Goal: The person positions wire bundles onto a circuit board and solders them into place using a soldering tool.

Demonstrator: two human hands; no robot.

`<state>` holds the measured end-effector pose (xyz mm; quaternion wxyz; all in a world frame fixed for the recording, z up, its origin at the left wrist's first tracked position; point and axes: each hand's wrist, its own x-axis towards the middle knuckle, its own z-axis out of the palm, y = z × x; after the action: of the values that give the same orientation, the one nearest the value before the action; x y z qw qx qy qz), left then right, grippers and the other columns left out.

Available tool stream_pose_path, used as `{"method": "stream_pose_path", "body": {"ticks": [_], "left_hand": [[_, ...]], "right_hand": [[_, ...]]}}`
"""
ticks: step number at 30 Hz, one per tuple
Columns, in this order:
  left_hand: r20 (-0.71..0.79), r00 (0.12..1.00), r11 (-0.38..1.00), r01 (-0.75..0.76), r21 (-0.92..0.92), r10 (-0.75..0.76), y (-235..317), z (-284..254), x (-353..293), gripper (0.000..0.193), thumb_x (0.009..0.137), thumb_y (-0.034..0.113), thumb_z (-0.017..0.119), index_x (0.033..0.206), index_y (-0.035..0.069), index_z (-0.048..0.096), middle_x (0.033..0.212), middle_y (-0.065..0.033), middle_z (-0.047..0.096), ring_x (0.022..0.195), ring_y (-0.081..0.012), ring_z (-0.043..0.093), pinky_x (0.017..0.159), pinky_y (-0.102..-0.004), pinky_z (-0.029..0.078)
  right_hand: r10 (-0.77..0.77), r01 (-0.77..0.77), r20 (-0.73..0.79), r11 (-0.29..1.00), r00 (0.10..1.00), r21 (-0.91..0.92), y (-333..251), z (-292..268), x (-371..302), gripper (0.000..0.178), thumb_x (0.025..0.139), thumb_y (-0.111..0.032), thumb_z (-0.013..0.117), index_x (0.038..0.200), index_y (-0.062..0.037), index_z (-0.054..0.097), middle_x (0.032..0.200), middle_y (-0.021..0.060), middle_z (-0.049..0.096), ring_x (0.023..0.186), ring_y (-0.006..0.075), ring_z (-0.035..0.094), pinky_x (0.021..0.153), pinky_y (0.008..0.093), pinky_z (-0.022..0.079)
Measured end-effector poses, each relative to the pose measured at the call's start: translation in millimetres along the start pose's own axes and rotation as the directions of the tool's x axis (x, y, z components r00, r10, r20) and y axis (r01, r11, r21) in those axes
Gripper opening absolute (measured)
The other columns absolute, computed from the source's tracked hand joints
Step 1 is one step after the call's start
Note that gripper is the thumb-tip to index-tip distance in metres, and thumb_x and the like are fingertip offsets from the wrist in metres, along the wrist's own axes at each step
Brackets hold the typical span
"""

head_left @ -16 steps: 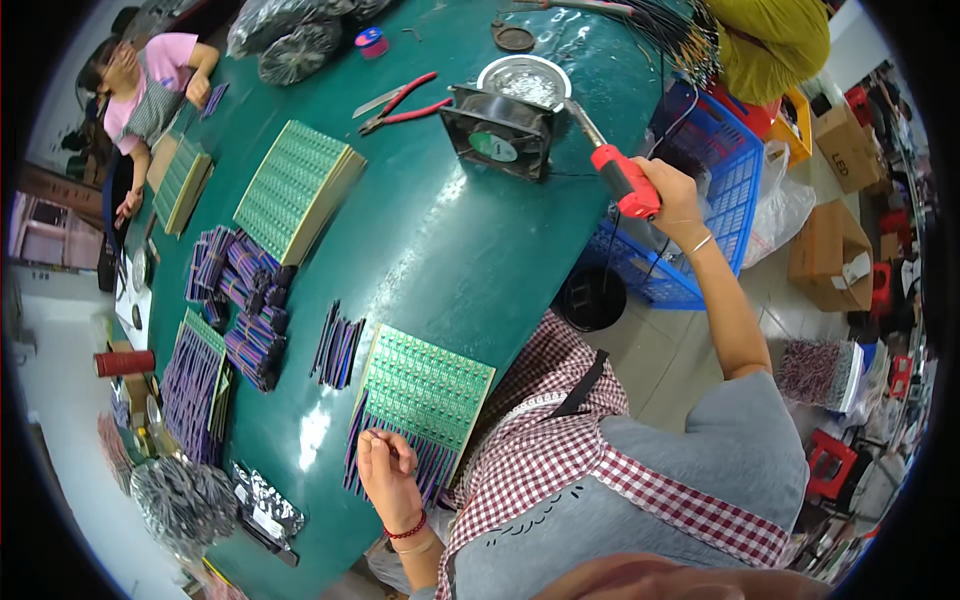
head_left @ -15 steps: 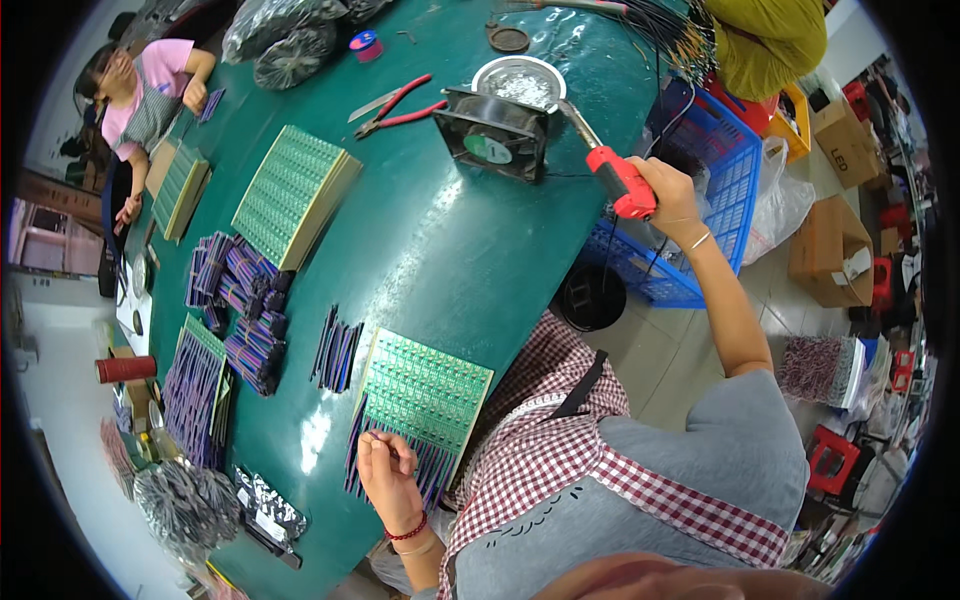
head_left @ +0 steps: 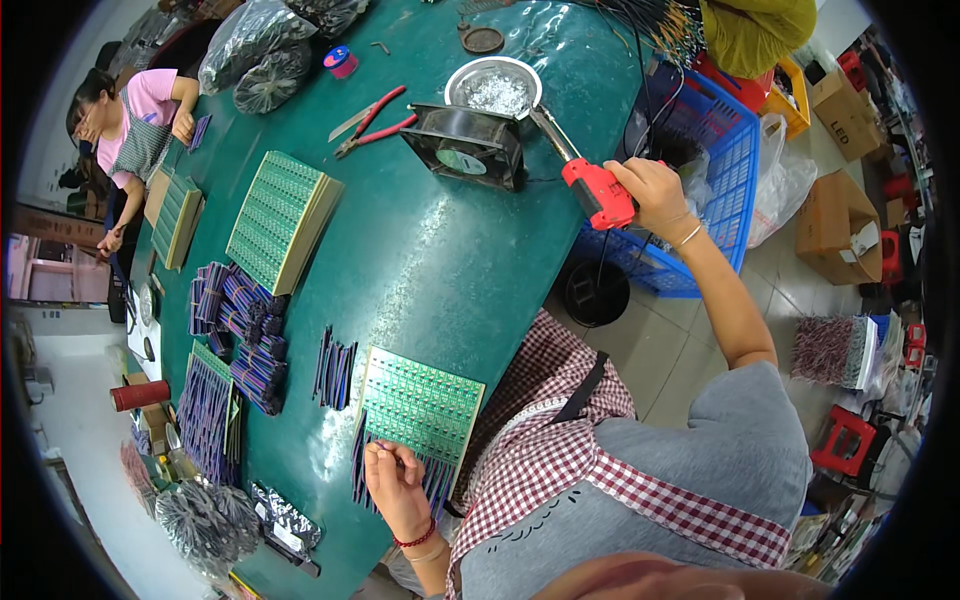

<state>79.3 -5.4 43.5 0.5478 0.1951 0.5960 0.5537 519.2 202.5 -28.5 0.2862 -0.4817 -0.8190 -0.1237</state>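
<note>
My right hand is wrapped around the red handle of a soldering gun. The gun's metal tip reaches the rim of a round metal bowl with shiny silvery bits inside. A black square fan stands tilted beside the bowl. My left hand is pinched over the lower end of a green circuit board panel; what its fingertips hold, if anything, I cannot make out. Dark purple-blue wires extend from the panel's lower part under that hand. A small row of loose wires lies left of the panel.
Red-handled pliers and a solder spool lie farther off. Stacked green panels and wire bundles occupy the left side. A blue crate stands right of the table. A co-worker in pink sits at far left.
The soldering gun and my right hand have shifted slightly left, with the tip still at the bowl. My left hand stays pinched over the panel. The whole view has shifted a little.
</note>
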Motion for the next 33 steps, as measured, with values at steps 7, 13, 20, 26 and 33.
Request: {"method": "stream_pose_path", "body": {"ticks": [7, 13, 20, 26, 33], "left_hand": [[0.025, 1.000, 1.000, 0.007, 0.001, -0.007, -2.1, -2.1, 0.4, 0.010, 0.104, 0.017, 0.047, 0.098, 0.009, 0.051, 0.071, -0.0016, 0.050, 0.054, -0.0065, 0.033, 0.049, -0.0220, 0.026], [0.083, 0.996, 0.999, 0.028, -0.033, -0.025, -3.9, -3.6, 0.0, 0.009, 0.105, 0.016, 0.047, 0.099, 0.009, 0.051, 0.074, -0.0044, 0.054, 0.055, -0.0066, 0.034, 0.051, -0.0213, 0.028], [0.064, 0.997, 0.998, 0.045, -0.041, -0.042, -6.0, -0.1, -0.8, 0.011, 0.104, 0.017, 0.047, 0.099, 0.009, 0.051, 0.072, -0.0032, 0.052, 0.053, -0.0066, 0.033, 0.050, -0.0217, 0.027], [0.066, 0.996, 0.998, 0.053, -0.022, -0.052, -5.0, 3.1, 0.3, 0.012, 0.104, 0.019, 0.048, 0.098, 0.009, 0.052, 0.070, -0.0019, 0.051, 0.053, -0.0065, 0.032, 0.049, -0.0218, 0.025], [0.076, 0.995, 0.996, 0.066, -0.059, -0.061, -4.6, 1.7, 1.1, 0.011, 0.105, 0.017, 0.045, 0.099, 0.010, 0.050, 0.073, -0.0048, 0.053, 0.053, -0.0069, 0.034, 0.050, -0.0221, 0.029]], "right_hand": [[-0.046, 0.045, -0.018, 0.999, 0.999, -0.022, -1.8, -3.1, -0.1, 0.049, 0.066, -0.011, 0.076, 0.113, -0.0065, 0.061, 0.082, 0.0074, 0.055, 0.071, 0.0247, 0.059, 0.062, 0.0361, 0.047], [-0.090, 0.091, 0.017, 0.995, 0.996, -0.045, 2.8, -5.6, 0.7, 0.048, 0.067, -0.006, 0.072, 0.114, -0.0069, 0.062, 0.081, 0.0063, 0.052, 0.069, 0.0236, 0.056, 0.061, 0.0358, 0.045], [-0.102, 0.106, 0.047, 0.992, 0.994, -0.070, 5.4, -7.7, -0.3, 0.049, 0.067, -0.004, 0.068, 0.116, -0.0090, 0.063, 0.081, 0.0059, 0.052, 0.070, 0.0236, 0.055, 0.062, 0.0356, 0.043], [-0.098, 0.101, 0.045, 0.992, 0.994, -0.070, 5.8, -10.2, -0.6, 0.048, 0.070, -0.004, 0.068, 0.117, -0.0101, 0.063, 0.082, 0.0057, 0.053, 0.070, 0.0238, 0.055, 0.062, 0.0359, 0.043], [0.097, -0.069, -0.138, 0.979, 0.986, 0.191, 0.9, -18.9, 18.0, 0.045, 0.070, -0.011, 0.078, 0.112, -0.0064, 0.064, 0.081, 0.0077, 0.060, 0.070, 0.0254, 0.062, 0.061, 0.0335, 0.047]]}}
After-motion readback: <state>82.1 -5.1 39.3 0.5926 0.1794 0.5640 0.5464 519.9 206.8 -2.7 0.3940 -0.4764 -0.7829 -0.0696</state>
